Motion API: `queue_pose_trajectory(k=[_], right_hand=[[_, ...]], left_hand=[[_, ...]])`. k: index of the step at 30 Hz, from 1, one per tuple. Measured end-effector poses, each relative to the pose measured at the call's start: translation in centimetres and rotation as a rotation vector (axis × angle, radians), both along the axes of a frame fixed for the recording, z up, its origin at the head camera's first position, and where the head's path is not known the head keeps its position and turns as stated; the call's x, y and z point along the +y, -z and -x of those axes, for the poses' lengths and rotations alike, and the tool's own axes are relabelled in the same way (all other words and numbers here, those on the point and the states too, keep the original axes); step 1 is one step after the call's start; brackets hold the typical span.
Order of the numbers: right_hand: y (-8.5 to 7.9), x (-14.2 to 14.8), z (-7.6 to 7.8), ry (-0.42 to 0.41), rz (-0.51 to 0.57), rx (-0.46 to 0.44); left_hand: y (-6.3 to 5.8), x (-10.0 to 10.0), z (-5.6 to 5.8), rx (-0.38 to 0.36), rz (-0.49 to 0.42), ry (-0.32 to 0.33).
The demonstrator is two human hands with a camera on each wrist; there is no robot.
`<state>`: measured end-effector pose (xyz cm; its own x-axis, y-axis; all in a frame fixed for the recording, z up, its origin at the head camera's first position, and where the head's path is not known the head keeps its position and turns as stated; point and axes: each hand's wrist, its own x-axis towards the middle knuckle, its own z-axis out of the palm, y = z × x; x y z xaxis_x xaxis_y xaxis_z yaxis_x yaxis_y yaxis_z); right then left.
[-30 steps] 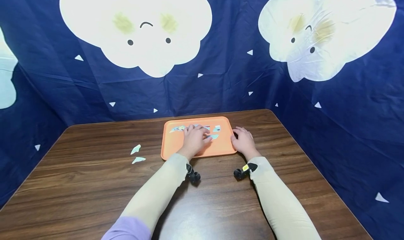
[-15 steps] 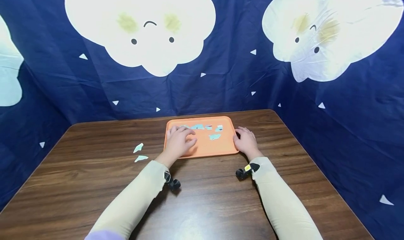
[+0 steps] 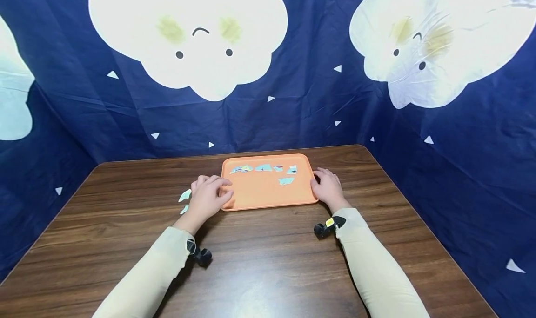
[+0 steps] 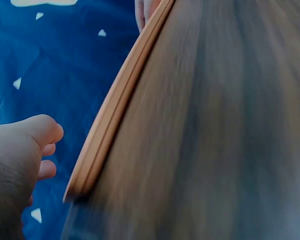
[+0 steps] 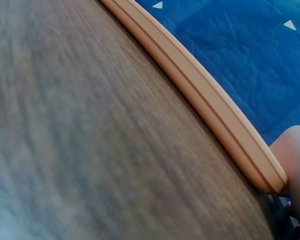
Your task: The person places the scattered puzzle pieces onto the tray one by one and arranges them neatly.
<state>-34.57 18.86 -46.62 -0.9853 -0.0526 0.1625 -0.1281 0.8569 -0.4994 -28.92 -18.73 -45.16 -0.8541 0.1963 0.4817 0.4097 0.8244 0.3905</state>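
Observation:
My left hand (image 3: 206, 198) hovers at the left end of an orange tray (image 3: 259, 195), its thumb and fingers loosely bent and apart, with nothing seen between them. Two pale torn-looking paper pieces lie on the table just left of it; the nearer piece (image 3: 184, 209) is partly covered by the hand, the farther piece (image 3: 184, 195) shows beside the fingers. At the tray's right end rests my right hand (image 3: 328, 188), thumb and fingertips against the rim. Inside the tray, a row of printed light-blue pieces (image 3: 264, 168) runs along the far side, with one piece (image 3: 286, 181) below it.
The wooden table (image 3: 268, 262) ends at a dark blue curtain (image 3: 251, 127) with white clouds, behind and to the right. Black wrist cameras, such as the left one (image 3: 202, 256), stick out from both sleeves.
My left hand has moved left from over the tray's middle to its left end, uncovering the row of pieces. The right hand stays at the rim; the head view has shifted slightly.

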Motion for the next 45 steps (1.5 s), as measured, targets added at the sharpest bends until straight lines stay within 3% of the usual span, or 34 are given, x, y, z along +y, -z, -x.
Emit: queue_pose_trajectory(k=[13, 26, 35, 45], right_hand=[[0.2, -0.1, -0.4, -0.002, -0.008, -0.012], [0.7, 0.0, -0.6, -0.006, 0.0, -0.021], [0.2, 0.0, -0.4, -0.003, -0.005, -0.027], [-0.2, 0.0, -0.2, 0.002, -0.004, -0.02]], left_hand=[[2.3, -6.4, -2.1, -0.01, -0.011, -0.053], [3.4, -10.9, -3.5, -0.042, 0.053, -0.02], [3.4, -11.8, -3.8, 0.005, 0.026, -0.003], [2.8, -11.8, -3.3, 0.05, 0.029, 0.001]])
